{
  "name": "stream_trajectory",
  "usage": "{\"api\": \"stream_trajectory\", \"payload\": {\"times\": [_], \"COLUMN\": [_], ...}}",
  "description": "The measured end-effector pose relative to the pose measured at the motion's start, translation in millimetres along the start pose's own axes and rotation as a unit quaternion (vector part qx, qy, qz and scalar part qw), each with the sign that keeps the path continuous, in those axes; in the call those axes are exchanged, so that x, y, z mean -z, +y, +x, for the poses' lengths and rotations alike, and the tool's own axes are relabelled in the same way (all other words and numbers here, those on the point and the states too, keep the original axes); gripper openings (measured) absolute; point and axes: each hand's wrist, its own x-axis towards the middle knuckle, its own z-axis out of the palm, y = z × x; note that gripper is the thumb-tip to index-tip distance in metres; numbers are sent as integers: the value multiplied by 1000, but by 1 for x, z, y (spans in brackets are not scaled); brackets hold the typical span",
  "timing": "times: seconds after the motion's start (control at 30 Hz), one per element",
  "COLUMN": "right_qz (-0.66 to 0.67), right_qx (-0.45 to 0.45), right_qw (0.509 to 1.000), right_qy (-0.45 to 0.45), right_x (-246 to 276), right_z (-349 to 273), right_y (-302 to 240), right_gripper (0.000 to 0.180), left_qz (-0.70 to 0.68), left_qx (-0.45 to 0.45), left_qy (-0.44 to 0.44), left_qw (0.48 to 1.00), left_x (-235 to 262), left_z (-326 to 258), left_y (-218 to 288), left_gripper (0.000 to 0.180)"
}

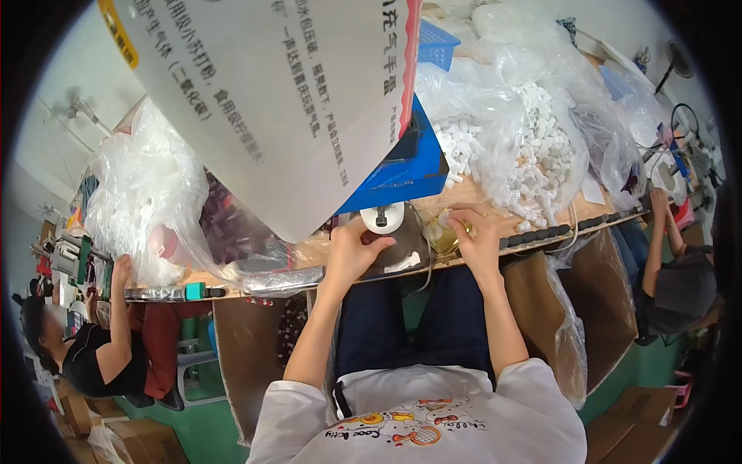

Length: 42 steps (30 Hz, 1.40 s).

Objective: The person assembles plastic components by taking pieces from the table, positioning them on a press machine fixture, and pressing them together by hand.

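A blue bench machine (410, 174) stands in front of me, with a white round part (380, 220) under it. Just left of that part is my left hand (353, 251), thumb and forefinger brought together beneath the machine; what they pinch, if anything, is too small to make out. My right hand (478, 241) is at a small yellowish clear dish (442, 234), its fingers curled together over the right rim. Any piece in those fingers is hidden. Between the hands lies a dark rounded base plate (403, 249).
A large printed sheet (255, 100) hides much of the machine. Small white plastic pieces (533, 166) lie heaped in clear bags at right, near a blue basket (437, 45). Bags of white (143, 205) and dark pieces (232, 224) lie left. Co-workers sit at both sides.
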Motion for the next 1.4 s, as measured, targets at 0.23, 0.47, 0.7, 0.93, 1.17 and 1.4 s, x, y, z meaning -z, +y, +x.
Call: {"api": "stream_trajectory", "payload": {"times": [0.23, 0.47, 0.7, 0.93, 1.17, 1.4], "right_qz": [285, 39, 94, -69, -224, -39], "right_qx": [-50, 282, 240, -36, -34, -6], "right_qw": [957, 958, 965, 993, 970, 999], "right_qy": [-3, 24, -36, 86, -87, 27], "right_x": [-49, -66, -61, -13, -29, 5], "right_z": [15, 25, 24, 79, 83, 70], "right_y": [-60, -61, -45, 49, 56, 72], "right_gripper": [21, 30, 20, 13, 18, 22], "left_qz": [80, 162, 117, 130, -17, -38], "left_qx": [-197, -214, -179, -174, -116, -116], "left_qy": [217, 283, 290, 157, -60, 84], "left_qw": [953, 921, 933, 963, 991, 989], "left_x": [-9, -23, -30, -7, 30, 16], "left_z": [-9, -9, -10, -1, 16, -24], "left_y": [-13, -8, -10, 9, 0, -30], "left_gripper": [22, 20, 20, 27, 31, 55]}}
